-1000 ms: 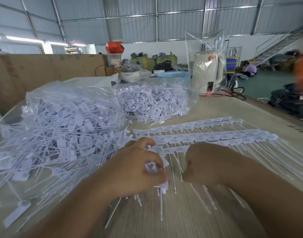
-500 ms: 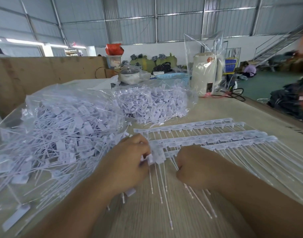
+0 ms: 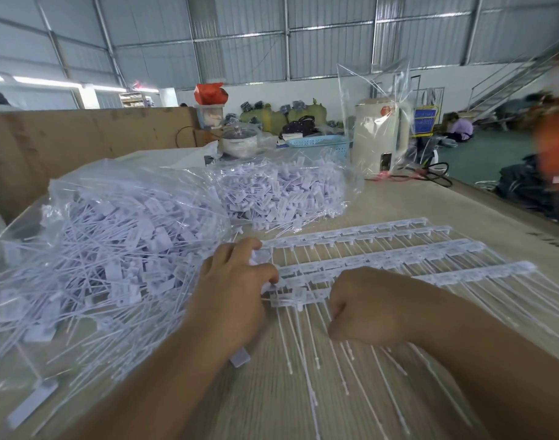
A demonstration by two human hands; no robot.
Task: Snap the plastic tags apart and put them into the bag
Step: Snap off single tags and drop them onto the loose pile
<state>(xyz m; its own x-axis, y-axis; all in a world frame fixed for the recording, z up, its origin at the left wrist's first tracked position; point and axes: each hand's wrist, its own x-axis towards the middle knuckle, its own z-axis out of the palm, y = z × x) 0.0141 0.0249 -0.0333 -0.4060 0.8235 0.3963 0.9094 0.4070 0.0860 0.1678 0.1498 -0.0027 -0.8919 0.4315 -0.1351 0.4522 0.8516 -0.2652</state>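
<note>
Wooden table (image 3: 398,204), tag strips (image 3: 382,265) mid-surface

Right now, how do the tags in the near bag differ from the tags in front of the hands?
The tags in the near bag lie loose and separate, tangled at all angles inside clear plastic. The tag strips on the table remain joined in straight rows, tails parallel, uncovered. Both are white plastic tags with thin tails.

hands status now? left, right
Left hand: fingers curled on the near end of the joined tag strip, gripping it.
Right hand: fist curled on the same strip, further along it.
</note>
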